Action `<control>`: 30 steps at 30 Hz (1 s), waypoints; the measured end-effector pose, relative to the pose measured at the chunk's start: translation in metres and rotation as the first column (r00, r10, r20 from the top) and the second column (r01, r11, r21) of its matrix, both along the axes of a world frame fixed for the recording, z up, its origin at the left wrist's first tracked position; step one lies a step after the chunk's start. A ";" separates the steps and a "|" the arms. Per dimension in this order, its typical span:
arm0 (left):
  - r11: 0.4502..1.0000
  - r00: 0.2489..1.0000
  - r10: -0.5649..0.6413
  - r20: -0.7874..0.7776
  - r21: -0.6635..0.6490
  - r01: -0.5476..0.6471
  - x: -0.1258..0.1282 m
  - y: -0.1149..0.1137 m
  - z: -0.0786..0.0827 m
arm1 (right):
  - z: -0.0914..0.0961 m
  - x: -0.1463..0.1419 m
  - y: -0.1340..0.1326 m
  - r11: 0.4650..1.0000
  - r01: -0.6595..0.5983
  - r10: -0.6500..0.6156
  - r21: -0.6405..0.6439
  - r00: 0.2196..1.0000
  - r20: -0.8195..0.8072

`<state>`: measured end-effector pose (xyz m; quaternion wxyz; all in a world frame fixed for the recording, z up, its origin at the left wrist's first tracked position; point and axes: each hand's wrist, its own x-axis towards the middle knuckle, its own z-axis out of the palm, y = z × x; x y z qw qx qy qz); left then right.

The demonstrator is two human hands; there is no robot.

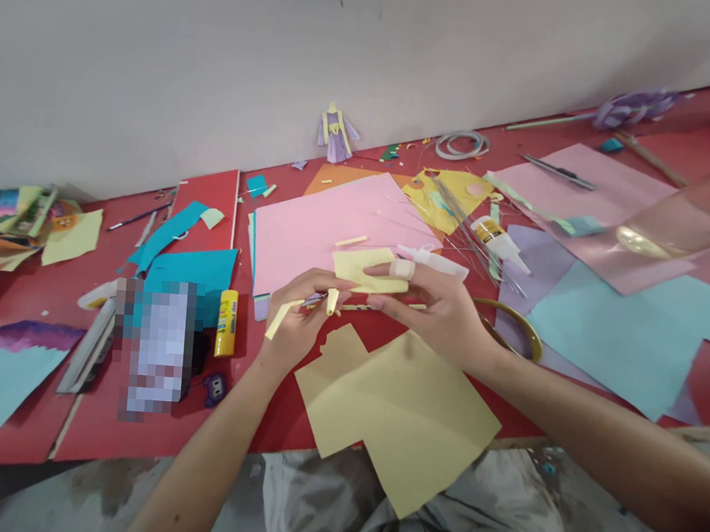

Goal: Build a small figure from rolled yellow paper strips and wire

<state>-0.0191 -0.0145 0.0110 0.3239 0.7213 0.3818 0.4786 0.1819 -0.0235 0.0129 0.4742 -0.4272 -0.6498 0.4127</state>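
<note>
Both my hands meet above the red table around a small pale yellow piece of paper (361,264). My left hand (300,311) is closed, its thumb and fingertips at the paper's left end. A narrow yellow paper strip (283,319) and a small rolled yellow paper piece (331,300) stick out from this hand; how they are held is partly hidden. My right hand (440,308) pinches the paper's right side, with a pale band (402,268) around one finger. Below the hands lie larger yellow paper sheets (405,415), reaching over the table's front edge.
Pink paper (315,223) lies behind my hands, with a glue bottle (502,242) and thin wires to its right. A glue stick (226,323) stands left. A paper dress figure (336,133) leans on the wall. At right are a cutter knife (559,172) and a transparent cup (692,217).
</note>
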 end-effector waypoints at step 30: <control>0.973 0.998 0.061 0.001 -0.222 -0.059 -0.001 0.002 0.005 | 0.000 0.002 -0.001 0.990 -0.003 0.034 -0.142 0.975 0.218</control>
